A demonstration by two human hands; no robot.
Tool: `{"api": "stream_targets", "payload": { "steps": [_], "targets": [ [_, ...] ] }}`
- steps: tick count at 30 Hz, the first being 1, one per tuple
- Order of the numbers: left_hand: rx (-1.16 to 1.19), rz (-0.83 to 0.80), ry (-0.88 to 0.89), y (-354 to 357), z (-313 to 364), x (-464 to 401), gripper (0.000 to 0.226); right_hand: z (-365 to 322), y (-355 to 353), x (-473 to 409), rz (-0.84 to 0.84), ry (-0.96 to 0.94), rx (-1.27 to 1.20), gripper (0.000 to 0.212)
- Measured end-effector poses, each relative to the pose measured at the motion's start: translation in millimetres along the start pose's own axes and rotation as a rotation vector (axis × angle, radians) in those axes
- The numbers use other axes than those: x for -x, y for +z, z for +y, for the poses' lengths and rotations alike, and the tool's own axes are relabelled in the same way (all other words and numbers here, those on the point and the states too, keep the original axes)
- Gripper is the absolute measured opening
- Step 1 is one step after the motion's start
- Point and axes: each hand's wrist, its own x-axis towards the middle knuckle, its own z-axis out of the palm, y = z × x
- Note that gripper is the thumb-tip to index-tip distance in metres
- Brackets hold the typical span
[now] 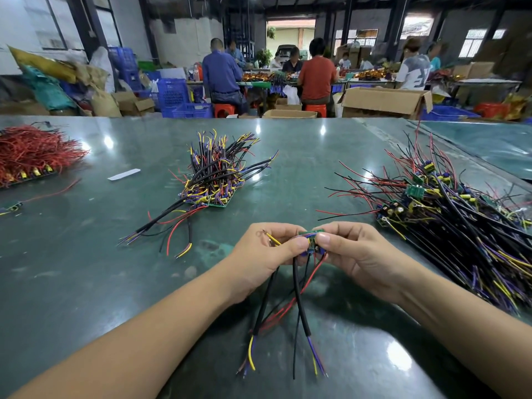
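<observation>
Circuit board (312,239), small and green, trailing limp black, red, yellow and purple wires (300,298): sits at lower centre of frame above glossy dark green table (86,269), pinched between curled fingers of left hand (263,253) and right hand (355,254). Seems light, stiff, fragile at solder joints; best held by edges, not wires.

Table (86,269) dark green, mottled. Near-centre board (312,233) green; its leads (299,300) black, red, yellow-and-purple tipped. Far-left bundle (31,148) red (gold bits along edge). Paper strip (123,174) white.
</observation>
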Motion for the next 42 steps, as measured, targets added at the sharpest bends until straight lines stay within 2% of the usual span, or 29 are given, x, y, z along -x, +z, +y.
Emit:
{"api": "stream_targets", "payload": {
  "steps": [4, 9, 13, 16, 18, 20, 25, 30, 33, 35, 36, 38, 40, 42],
  "targets": [
    [0.161, -0.031, -0.053, -3.0, 1.9, -1.1, 0.013, 0.0, 2.6, 0.6, -0.038, 0.008, -0.071, 0.013],
    [0.154, -0.093, -0.117, -3.7, 3.5, -0.1, 0.022, 0.5, 1.1, -0.2, -0.052, 0.015, -0.103, 0.008],
    [0.162, -0.033, -0.162, -6.5, 9.2, 1.2, 0.011, -2.6, -1.5, -2.3, 0.105, -0.089, -0.117, 0.008],
    [0.100, 0.030, -0.195, -13.0, 11.6, -0.7, 0.008, -4.1, -3.1, -3.8, 0.211, -0.190, -0.112, 0.011],
    [0.057, 0.054, -0.206, -16.3, 12.6, -1.0, 0.012, -2.4, -0.9, -4.0, 0.236, -0.248, -0.067, 0.006],
    [0.034, 0.051, -0.207, -18.3, 14.3, -0.8, 0.013, -0.8, 1.3, -4.1, 0.259, -0.273, -0.055, 0.013],
    [0.029, -0.054, -0.219, -23.2, 17.5, 0.8, 0.007, -4.8, 0.3, -3.7, 0.345, -0.265, -0.113, 0.025],
    [-0.239, -0.122, -0.205, -26.4, 14.2, 2.5, 0.011, -4.4, -0.1, -4.2, 0.357, -0.253, -0.155, 0.028],
    [-0.322, -0.006, -0.177, -27.6, 13.2, 1.1, 0.011, -5.5, -6.7, -5.8, 0.376, -0.258, -0.195, 0.026],
    [-0.314, 0.177, -0.140, -28.8, 11.2, -2.5, 0.013, -2.2, -7.0, -6.7, 0.407, -0.245, -0.065, 0.023],
    [-0.286, 0.283, -0.119, -30.0, 10.6, -4.9, 0.014, 0.7, -5.0, -6.7, 0.426, -0.234, 0.093, 0.019],
    [-0.189, 0.480, -0.075, -33.3, 12.4, -8.8, 0.015, 7.0, -1.1, -5.3, 0.446, -0.199, 0.575, 0.008],
    [-0.052, 0.616, -0.028, -37.1, 18.0, -11.0, 0.016, 12.7, 1.7, -3.0, 0.434, -0.190, 1.062, 0.025],
    [0.109, 0.681, -0.014, -39.1, 23.6, -11.7, 0.017, 11.4, 4.8, 0.0, 0.384, -0.337, 1.238, 0.034]
  ]
}}
